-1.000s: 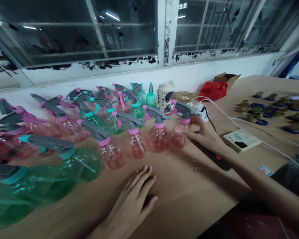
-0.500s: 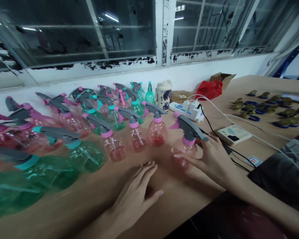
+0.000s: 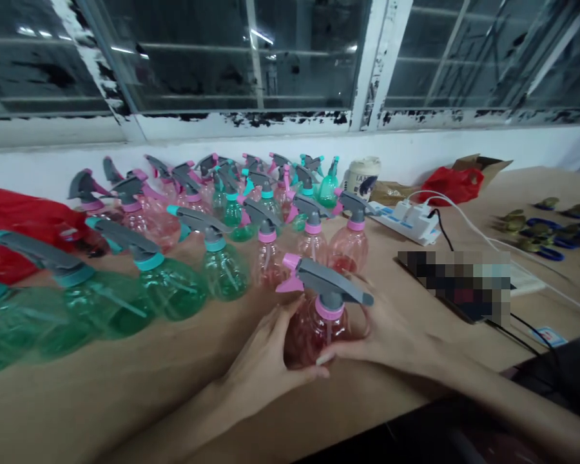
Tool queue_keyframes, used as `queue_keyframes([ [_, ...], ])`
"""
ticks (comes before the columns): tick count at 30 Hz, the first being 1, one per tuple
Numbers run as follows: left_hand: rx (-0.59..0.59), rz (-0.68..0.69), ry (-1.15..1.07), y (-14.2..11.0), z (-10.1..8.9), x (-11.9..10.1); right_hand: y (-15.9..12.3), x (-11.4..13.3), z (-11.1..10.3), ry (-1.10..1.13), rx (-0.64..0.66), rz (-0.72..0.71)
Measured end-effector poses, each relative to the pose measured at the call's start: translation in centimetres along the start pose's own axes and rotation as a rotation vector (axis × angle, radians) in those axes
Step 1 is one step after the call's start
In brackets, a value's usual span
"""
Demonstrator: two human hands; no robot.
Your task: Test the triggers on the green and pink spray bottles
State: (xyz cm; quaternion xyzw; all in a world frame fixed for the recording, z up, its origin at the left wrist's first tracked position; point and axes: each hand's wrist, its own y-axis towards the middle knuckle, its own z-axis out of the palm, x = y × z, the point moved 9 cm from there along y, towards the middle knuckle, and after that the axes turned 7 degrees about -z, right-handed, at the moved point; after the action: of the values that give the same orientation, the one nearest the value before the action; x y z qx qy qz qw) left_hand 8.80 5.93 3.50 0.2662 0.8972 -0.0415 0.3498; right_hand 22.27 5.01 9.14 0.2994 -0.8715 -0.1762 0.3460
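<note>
A pink spray bottle point(image 3: 326, 325) with a grey trigger head and pink nozzle stands upright between my two hands, near the table's front. My left hand point(image 3: 261, 361) curves around its left side, thumb across the front. From the right, my right hand point(image 3: 372, 335) wraps it, with the thumb on the front of the body and the other fingers partly hidden behind. Just behind it are more pink spray bottles, one point(image 3: 348, 245) at the right end of the row. Green spray bottles, such as this one point(image 3: 226, 270), line up to the left.
A red plastic bag point(image 3: 24, 225) lies at the far left. Toward the right are a white power strip point(image 3: 410, 222) with cables, a phone point(image 3: 439, 290), a paper cup point(image 3: 362, 177), another red bag point(image 3: 452, 185) and several brass-coloured parts point(image 3: 536, 229). A window wall runs behind.
My right hand has brought the pink spray bottle left and nearer to me, and my left hand has closed on it too. The view has turned left, showing the red bag and the phone.
</note>
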Motion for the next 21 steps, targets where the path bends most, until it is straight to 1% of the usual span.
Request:
queue_keyframes([
  [2, -0.007, 0.003, -0.017, 0.0, -0.3, 0.1, 1.0, -0.2, 0.5, 0.173, 0.045, 0.010],
  [5, -0.013, 0.020, -0.010, 0.3, -0.4, -0.1, 2.8, 0.0, 0.3, 0.436, 0.055, 0.004],
  [7, -0.026, 0.060, 0.015, 0.6, -0.4, -0.5, 4.0, 0.4, 0.2, 0.527, 0.061, -0.017],
  [9, -0.035, 0.098, 0.045, 1.0, -0.3, -0.8, 4.9, 1.0, 0.2, 0.546, 0.065, -0.048],
  [13, -0.034, 0.099, 0.090, 1.5, -0.2, -0.6, 5.9, 1.8, 0.0, 0.518, -0.034, -0.125],
  [14, -0.036, 0.093, 0.096, 1.5, -0.2, -0.4, 6.0, 1.8, 0.3, 0.526, -0.030, -0.124],
  [17, -0.043, 0.061, 0.113, 1.3, -0.3, 0.3, 6.3, 1.4, 1.4, 0.543, 0.050, -0.104],
  [21, -0.032, 0.055, 0.137, 1.0, -0.3, 0.9, 6.6, 1.2, 1.9, 0.476, 0.074, -0.159],
])
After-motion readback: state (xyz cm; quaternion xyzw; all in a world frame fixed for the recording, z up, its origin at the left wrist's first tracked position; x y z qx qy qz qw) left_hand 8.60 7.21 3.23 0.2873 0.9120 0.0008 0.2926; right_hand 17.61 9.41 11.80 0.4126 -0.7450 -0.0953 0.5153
